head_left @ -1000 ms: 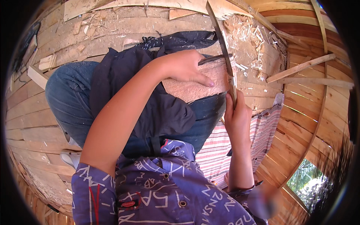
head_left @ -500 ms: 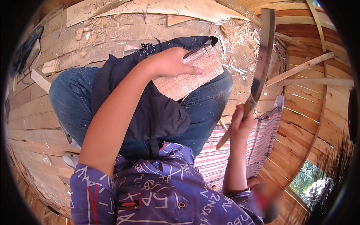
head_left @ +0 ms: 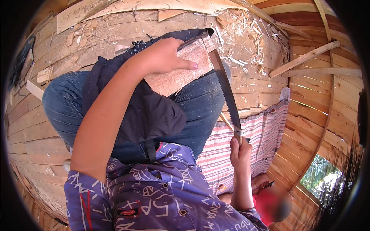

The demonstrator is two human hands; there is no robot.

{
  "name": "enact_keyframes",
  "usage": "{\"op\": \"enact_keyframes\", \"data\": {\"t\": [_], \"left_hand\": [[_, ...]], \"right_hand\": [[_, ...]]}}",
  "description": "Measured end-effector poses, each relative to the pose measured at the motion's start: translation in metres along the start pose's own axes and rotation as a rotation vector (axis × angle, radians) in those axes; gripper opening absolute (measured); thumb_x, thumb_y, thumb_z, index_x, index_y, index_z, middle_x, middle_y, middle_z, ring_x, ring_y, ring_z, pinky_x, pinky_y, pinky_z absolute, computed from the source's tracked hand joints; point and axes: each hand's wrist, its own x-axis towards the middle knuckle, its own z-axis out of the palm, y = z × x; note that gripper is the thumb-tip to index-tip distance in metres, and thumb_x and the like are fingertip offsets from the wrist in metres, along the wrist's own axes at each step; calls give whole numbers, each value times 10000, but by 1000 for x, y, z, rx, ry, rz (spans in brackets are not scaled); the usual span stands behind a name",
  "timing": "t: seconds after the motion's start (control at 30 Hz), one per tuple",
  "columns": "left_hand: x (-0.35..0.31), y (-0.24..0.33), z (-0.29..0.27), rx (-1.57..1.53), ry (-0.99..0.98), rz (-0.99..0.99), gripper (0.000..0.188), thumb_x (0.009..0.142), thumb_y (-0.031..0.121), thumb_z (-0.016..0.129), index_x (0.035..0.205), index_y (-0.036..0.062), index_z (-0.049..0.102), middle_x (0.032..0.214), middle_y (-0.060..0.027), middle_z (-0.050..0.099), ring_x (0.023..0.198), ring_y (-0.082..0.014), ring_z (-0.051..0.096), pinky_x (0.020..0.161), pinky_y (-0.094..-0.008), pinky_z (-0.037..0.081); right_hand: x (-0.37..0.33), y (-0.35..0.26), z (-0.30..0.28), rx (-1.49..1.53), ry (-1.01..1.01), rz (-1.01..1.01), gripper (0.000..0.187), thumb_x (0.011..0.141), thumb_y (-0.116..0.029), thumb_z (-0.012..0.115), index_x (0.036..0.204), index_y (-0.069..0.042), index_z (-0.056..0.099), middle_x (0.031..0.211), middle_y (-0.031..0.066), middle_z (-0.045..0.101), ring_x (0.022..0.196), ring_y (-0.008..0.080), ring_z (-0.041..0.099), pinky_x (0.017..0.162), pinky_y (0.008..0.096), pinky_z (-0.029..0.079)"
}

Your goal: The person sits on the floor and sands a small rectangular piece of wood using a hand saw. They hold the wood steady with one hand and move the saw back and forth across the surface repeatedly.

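My left hand presses flat on a pale wooden block that rests on my knee over a dark cloth. A long dark blade with a toothed edge has its wooden handle in the grip of my right hand. The blade's far end lies against the block's right edge, just right of my left fingertips. My legs are in blue jeans. I am wearing a purple patterned shirt.
Wood shavings and chips litter the plank floor beyond my knee. A striped mat lies at the right. Loose wooden battens lean at the upper right. Another person in red sits low at the right.
The blade swung up and away to the right half a second ago and has now come back down against the block's right edge. My left hand stayed on the block.
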Motion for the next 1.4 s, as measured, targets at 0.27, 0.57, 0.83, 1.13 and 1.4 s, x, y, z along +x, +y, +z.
{"op": "enact_keyframes", "data": {"t": [0.27,0.57,0.83,1.13,1.4], "left_hand": [[1,0,1,93,25,-29,713,753,460,782,1186,-74,592,1050,-231,668,966,-299,645,880,-355,481],[-12,14,12,264,260,98,741,744,444,779,1186,-113,573,974,-288,656,921,-364,661,817,-401,507],[-13,7,29,382,470,243,763,729,438,786,1176,-139,562,802,-297,638,815,-412,659,754,-439,519],[-11,2,25,407,464,275,745,727,447,786,1163,-117,574,777,-285,634,777,-410,657,719,-438,520],[-8,2,30,432,487,301,749,719,449,790,1162,-115,574,753,-284,627,749,-408,657,700,-437,523]], "right_hand": [[2,-4,2,-10,-11,55,228,962,-152,547,882,59,583,602,197,558,489,322,525,501,390,410],[0,-64,-54,-218,-81,137,216,951,-160,580,916,52,593,602,245,550,571,434,577,510,440,426],[15,-89,-69,-321,-50,168,231,951,-180,592,877,39,590,620,230,560,569,428,554,521,449,414],[18,-111,-83,-471,-120,99,200,941,-181,612,921,18,624,598,217,533,525,398,525,505,436,394],[17,-111,-87,-441,-99,143,198,943,-171,610,904,23,614,569,196,484,472,337,470,477,399,372]]}}
